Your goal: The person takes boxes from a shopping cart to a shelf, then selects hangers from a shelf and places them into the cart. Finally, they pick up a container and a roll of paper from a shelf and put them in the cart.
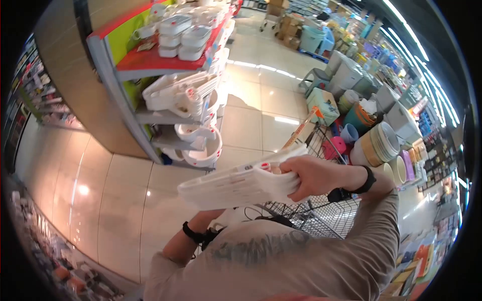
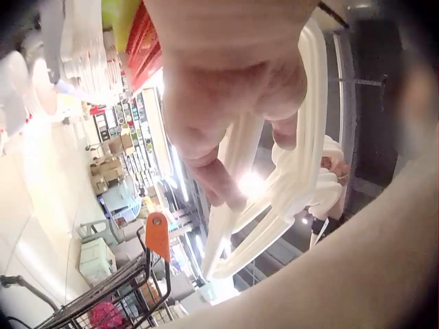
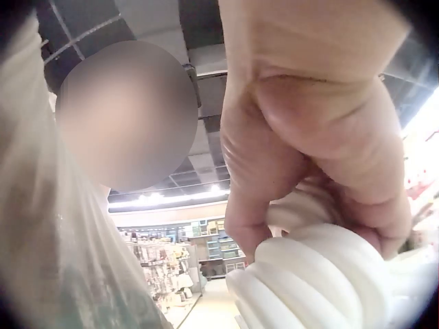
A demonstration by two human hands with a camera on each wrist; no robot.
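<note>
A stack of white plastic hangers (image 1: 236,188) is held in front of the chest, its bars lying close together. My right hand (image 1: 316,175) grips the stack at its right end, beside a small red label. In the right wrist view, the right hand (image 3: 312,130) has its fingers and thumb around the rounded white ends (image 3: 315,284). The hangers mostly hide my left hand in the head view. From the left wrist, the left hand (image 2: 233,110) shows with fingers and thumb on either side of the white bars (image 2: 309,137).
Behind the hangers stands a metal shopping cart (image 1: 326,215) with an orange-tipped handle. Shelves (image 1: 160,70) at the left hold white containers, more white hangers (image 1: 173,95) and basins (image 1: 203,148). Buckets and bins (image 1: 376,145) stand to the right of a tiled floor (image 1: 246,120).
</note>
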